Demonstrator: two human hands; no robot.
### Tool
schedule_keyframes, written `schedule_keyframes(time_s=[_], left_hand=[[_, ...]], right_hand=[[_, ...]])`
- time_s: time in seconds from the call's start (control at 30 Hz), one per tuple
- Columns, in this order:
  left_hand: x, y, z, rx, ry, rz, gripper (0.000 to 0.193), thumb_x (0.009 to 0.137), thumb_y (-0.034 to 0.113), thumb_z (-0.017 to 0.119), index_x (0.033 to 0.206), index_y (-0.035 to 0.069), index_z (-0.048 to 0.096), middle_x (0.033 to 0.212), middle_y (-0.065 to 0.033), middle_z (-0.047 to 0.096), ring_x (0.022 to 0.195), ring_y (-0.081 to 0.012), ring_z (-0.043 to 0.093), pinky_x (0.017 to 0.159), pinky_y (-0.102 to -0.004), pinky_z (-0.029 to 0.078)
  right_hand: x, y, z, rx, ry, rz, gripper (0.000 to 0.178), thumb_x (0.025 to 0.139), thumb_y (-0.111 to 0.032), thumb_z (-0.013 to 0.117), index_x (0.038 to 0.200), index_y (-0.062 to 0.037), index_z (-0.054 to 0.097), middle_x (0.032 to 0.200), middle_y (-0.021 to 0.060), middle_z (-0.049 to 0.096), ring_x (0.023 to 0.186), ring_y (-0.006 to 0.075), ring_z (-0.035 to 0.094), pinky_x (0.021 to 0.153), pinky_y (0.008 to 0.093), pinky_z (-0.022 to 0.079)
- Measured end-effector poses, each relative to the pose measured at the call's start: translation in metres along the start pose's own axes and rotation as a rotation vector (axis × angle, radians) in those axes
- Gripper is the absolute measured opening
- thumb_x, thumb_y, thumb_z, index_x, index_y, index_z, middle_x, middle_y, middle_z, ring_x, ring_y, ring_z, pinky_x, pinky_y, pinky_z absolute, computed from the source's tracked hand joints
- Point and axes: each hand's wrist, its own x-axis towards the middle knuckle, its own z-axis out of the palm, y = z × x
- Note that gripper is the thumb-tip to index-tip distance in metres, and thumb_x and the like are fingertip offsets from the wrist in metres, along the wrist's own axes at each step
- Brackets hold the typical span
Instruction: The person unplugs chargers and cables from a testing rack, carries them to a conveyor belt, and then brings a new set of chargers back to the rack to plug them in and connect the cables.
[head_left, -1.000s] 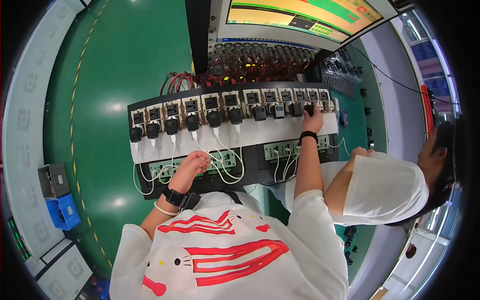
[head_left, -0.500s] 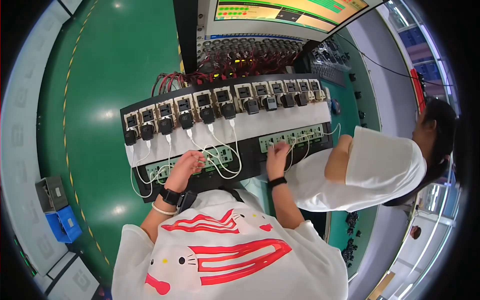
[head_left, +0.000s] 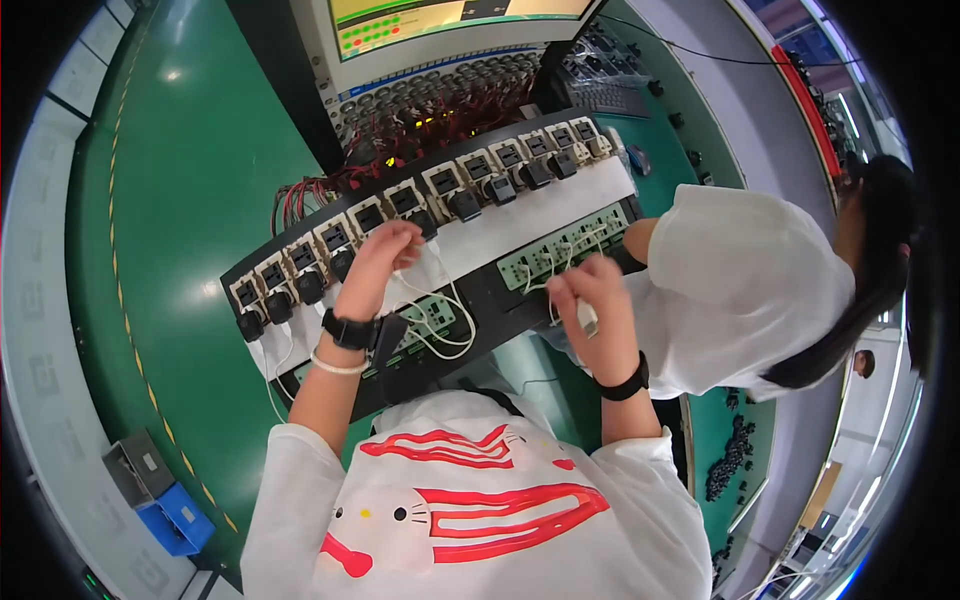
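Observation:
A row of black plug-in chargers (head_left: pixel 463 204) sits in sockets along a long, dark-edged test bench. My left hand (head_left: pixel 385 262) reaches over the middle of this row, its fingers curled beside a charger with a white cable; whatever they pinch, if anything, is hidden. Closer to me on the right, my right hand (head_left: pixel 597 298) is closed, and a white USB cable plug (head_left: pixel 588 320) sticks out below the fingers. Left of that hand, a green circuit board (head_left: pixel 515 271) has white cables plugged in. Another green board (head_left: pixel 437 313) lies beyond my left wrist, under looping white cables (head_left: pixel 462 338).
A monitor (head_left: pixel 450 22) rises behind the bench above bundled red wires (head_left: pixel 300 200). At my right, close by, stands a person in a white shirt (head_left: pixel 730 290). A grey bin (head_left: pixel 143 465) and a blue bin (head_left: pixel 176 520) rest on the green floor at left.
My left hand has moved forward from the near board to the charger row. The right hand has come away from the right board and now shows a white plug. The view has turned.

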Motion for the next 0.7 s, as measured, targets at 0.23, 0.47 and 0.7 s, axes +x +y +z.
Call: schedule_keyframes(time_s=[0.23,0.47,0.7], left_hand=[[0.108,-0.016,0.034,0.925,0.045,0.191,0.044,0.081,0.024,0.065,0.115,-0.003,0.058,0.108,-0.0176,0.064,0.099,-0.0267,0.062,0.085,-0.0334,0.047],[0.141,-0.044,0.049,1.204,0.005,0.106,0.039,0.076,0.024,0.069,0.11,0.006,0.065,0.105,-0.017,0.064,0.101,-0.0342,0.058,0.089,-0.0413,0.046],[0.141,-0.026,0.05,1.337,0.03,0.003,0.038,0.076,0.024,0.069,0.11,0.009,0.066,0.104,-0.0182,0.064,0.097,-0.0335,0.06,0.085,-0.0395,0.047]], right_hand=[[0.055,0.037,0.096,1.026,0.109,0.39,0.02,0.091,-0.026,0.057,0.097,-0.0079,0.052,0.07,-0.0034,0.044,0.055,0.0062,0.039,0.049,0.0207,0.032],[0.059,0.102,0.274,1.071,0.179,0.614,0.029,0.097,-0.036,0.041,0.089,-0.0096,0.051,0.068,-0.0034,0.043,0.051,0.0058,0.038,0.045,0.0224,0.031],[0.078,0.065,0.249,0.795,0.258,0.578,0.031,0.097,-0.028,0.04,0.088,-0.0002,0.048,0.075,0.0251,0.056,0.074,0.0447,0.053,0.064,0.0469,0.041]])
